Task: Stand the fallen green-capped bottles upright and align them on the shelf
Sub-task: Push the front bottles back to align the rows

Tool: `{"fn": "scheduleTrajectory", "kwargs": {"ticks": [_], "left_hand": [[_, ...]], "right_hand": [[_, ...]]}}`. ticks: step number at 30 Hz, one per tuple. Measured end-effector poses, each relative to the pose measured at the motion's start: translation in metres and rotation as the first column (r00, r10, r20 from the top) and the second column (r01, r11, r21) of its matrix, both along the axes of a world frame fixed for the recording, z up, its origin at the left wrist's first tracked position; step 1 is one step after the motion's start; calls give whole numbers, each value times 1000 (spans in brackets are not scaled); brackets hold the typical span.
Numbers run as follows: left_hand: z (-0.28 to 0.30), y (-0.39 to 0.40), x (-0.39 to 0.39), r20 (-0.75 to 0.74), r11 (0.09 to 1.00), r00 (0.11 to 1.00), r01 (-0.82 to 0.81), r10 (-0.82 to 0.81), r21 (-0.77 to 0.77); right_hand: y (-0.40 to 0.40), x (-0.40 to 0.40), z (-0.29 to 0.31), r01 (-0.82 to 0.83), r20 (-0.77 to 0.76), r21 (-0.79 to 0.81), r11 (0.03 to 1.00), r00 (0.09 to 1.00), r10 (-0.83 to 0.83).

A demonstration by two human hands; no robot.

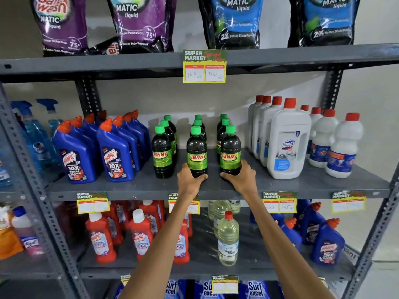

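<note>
Both arms reach forward: left hand (190, 176) grips the middle front bottle (196, 155), right hand (243, 176) the right front bottle (230, 153).

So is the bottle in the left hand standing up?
Upright: the bottle stands on the shelf, green cap on top, left hand around its base.

Left hand (190, 176) gripped the middle front green-capped bottle (197, 153), right hand (241, 175) gripped the right front bottle (230, 151), both upright near the shelf (323, 184) front edge, three rows stood aligned.
</note>
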State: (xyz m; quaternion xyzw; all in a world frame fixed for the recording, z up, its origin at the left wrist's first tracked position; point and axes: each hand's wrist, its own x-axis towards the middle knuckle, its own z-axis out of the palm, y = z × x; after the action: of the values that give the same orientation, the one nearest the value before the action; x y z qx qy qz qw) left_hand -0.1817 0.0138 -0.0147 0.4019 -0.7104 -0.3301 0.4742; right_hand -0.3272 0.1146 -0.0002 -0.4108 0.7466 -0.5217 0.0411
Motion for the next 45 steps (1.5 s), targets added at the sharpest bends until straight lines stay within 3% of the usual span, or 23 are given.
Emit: {"fn": "scheduleTrajectory", "kwargs": {"ticks": [41,45], "left_hand": [[-3,-2,-1,11,1000,1000,5,-5,7],[-2,-1,1,63,1000,998,-10,10,-3]], "right_hand": [[-7,1,-9,51,-61,25,998,997,-49],[-4,3,-7,33,3,9,999,999,-33]]}}
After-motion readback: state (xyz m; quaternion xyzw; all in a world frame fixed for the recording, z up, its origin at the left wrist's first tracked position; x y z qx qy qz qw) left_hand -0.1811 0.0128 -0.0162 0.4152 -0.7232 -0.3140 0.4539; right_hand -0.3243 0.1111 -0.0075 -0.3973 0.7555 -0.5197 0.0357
